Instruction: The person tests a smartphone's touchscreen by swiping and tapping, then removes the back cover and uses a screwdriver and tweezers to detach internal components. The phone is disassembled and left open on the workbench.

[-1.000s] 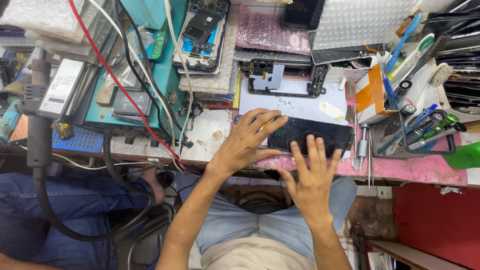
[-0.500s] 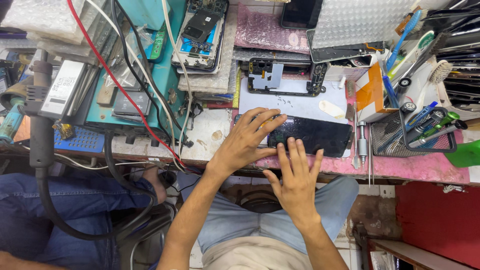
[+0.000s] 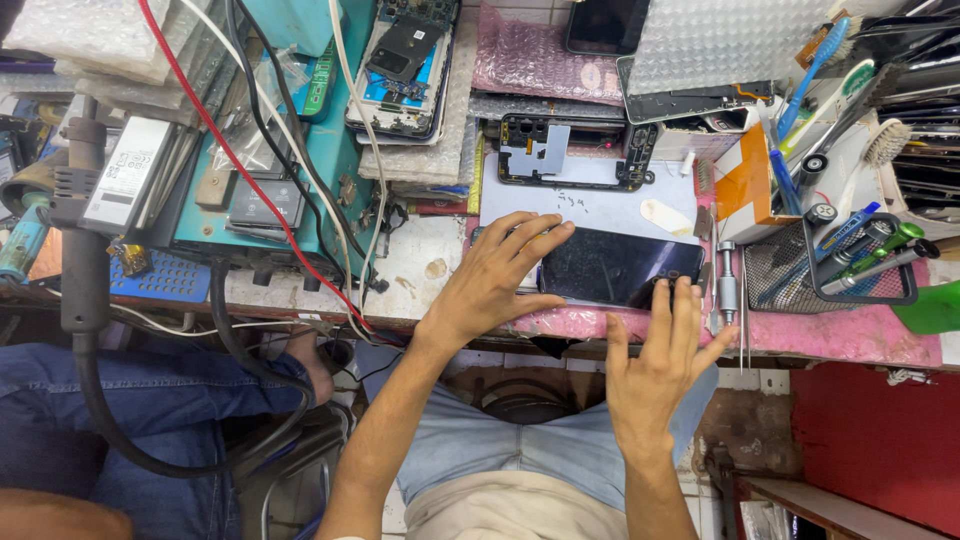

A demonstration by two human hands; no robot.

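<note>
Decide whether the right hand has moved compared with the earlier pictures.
Yes. The right hand has slid left along the dark phone, away from the wire basket, its fingers on the phone's near edge.

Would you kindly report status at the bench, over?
Left hand flat, fingers on flat black glass phone screen. Right hand open, fingertips on its near edge. Nothing obstructing.

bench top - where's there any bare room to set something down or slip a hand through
Bare patches: the worn white strip between the left hand and the teal machine, and the white sheet above the dark phone screen. The right hand covers the pink mat's front edge. Crowded: wire basket and cables.
</note>
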